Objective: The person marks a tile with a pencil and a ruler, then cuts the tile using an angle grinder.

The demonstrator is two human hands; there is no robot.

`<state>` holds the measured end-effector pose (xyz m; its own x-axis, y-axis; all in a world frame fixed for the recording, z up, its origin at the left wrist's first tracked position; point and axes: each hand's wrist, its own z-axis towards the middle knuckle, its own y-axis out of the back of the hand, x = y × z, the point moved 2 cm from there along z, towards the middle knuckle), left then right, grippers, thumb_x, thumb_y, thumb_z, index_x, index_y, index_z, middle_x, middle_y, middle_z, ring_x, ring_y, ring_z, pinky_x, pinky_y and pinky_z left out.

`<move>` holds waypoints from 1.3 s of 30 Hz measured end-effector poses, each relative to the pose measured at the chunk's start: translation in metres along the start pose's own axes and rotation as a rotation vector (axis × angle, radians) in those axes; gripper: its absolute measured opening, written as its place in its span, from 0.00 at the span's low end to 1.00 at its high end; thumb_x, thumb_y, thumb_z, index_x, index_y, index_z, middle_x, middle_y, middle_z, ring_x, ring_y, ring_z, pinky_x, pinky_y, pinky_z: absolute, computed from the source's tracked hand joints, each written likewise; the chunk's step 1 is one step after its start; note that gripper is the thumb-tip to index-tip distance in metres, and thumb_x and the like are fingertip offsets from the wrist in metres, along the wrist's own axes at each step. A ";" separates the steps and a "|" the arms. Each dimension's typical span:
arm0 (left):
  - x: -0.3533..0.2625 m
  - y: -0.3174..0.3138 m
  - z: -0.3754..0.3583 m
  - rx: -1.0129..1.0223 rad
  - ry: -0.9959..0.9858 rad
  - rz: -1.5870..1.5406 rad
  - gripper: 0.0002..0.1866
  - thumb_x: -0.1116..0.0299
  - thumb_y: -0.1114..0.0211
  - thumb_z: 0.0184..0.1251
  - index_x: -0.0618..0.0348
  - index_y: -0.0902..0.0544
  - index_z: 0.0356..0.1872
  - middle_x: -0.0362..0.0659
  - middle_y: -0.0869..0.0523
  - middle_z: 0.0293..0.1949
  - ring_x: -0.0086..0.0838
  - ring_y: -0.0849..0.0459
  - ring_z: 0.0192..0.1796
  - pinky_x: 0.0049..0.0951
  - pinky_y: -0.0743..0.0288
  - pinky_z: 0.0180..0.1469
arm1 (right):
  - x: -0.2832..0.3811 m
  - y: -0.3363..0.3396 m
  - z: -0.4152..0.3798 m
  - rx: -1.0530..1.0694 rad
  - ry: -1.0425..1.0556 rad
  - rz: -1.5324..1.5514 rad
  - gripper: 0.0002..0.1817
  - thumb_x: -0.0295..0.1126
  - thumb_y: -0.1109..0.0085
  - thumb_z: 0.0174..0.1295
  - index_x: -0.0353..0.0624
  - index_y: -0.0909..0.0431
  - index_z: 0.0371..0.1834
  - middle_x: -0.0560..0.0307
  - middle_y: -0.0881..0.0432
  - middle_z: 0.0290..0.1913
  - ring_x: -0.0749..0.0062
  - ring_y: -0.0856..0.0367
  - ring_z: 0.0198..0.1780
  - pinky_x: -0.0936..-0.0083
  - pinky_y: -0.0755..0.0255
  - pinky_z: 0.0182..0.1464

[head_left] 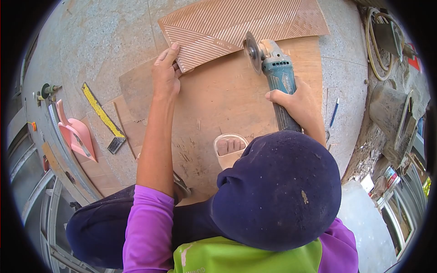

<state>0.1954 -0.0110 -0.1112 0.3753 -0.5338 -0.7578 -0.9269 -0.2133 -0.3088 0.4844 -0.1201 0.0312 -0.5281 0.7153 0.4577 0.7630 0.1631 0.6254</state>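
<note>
My left hand (166, 68) grips the near left corner of a brown tile (246, 20), thumb on top and fingers curled under the edge. Diagonal ridges cover the tile's face. In my right hand (300, 102) is a teal angle grinder (280, 75), wrapped by the fingers around its body. Its cutting disc (253, 52) stands upright and overlaps the tile's near edge in this view. Below both lies a worn plywood board (218, 100). My sandalled foot (231, 146) rests on it, partly hidden by my dark blue knee (277, 191).
On the left lie a yellow-and-black try square (102, 109), a thin stick (122, 119) and a pink dustpan (76, 133). A blue pen (334, 112) is on the floor at right. Beyond it are a coiled hose (380, 43) and a dirty grey container (389, 107). Metal frames (45, 204) fill the lower left.
</note>
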 end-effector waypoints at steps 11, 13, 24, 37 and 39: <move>0.000 -0.001 0.000 -0.013 0.003 -0.012 0.16 0.61 0.30 0.78 0.65 0.14 0.52 0.43 0.10 0.45 0.26 0.11 0.43 0.28 0.14 0.46 | 0.003 0.000 0.000 0.003 0.016 -0.035 0.27 0.45 0.24 0.43 0.31 0.14 0.39 0.41 0.14 0.28 0.57 0.14 0.28 0.65 0.23 0.31; -0.001 -0.001 0.000 -0.009 0.002 -0.012 0.16 0.61 0.30 0.78 0.65 0.14 0.52 0.43 0.10 0.45 0.26 0.11 0.43 0.28 0.13 0.46 | 0.002 0.000 -0.001 -0.012 0.022 -0.042 0.27 0.45 0.24 0.43 0.31 0.14 0.39 0.41 0.14 0.28 0.57 0.14 0.28 0.65 0.23 0.31; -0.001 0.000 0.000 -0.003 0.001 -0.009 0.17 0.60 0.30 0.78 0.65 0.14 0.53 0.43 0.10 0.46 0.26 0.11 0.43 0.28 0.14 0.47 | 0.005 0.001 -0.005 -0.009 0.008 -0.033 0.27 0.45 0.23 0.42 0.32 0.14 0.39 0.43 0.14 0.27 0.58 0.14 0.28 0.66 0.24 0.31; -0.002 0.000 -0.001 0.007 0.023 0.041 0.17 0.59 0.34 0.81 0.64 0.15 0.56 0.43 0.10 0.49 0.26 0.12 0.48 0.30 0.16 0.53 | 0.008 0.001 -0.005 -0.014 0.009 -0.044 0.24 0.43 0.24 0.43 0.33 0.14 0.36 0.43 0.14 0.27 0.59 0.15 0.27 0.65 0.25 0.30; -0.002 0.000 -0.002 0.007 0.021 0.037 0.17 0.59 0.34 0.80 0.64 0.15 0.56 0.42 0.10 0.49 0.26 0.12 0.48 0.30 0.15 0.52 | 0.008 0.001 -0.005 -0.006 0.018 -0.045 0.24 0.43 0.24 0.43 0.33 0.14 0.36 0.43 0.14 0.27 0.59 0.15 0.27 0.65 0.25 0.30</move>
<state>0.1948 -0.0110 -0.1087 0.3402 -0.5587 -0.7563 -0.9402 -0.1871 -0.2847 0.4790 -0.1176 0.0386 -0.5686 0.6949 0.4402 0.7361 0.1910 0.6493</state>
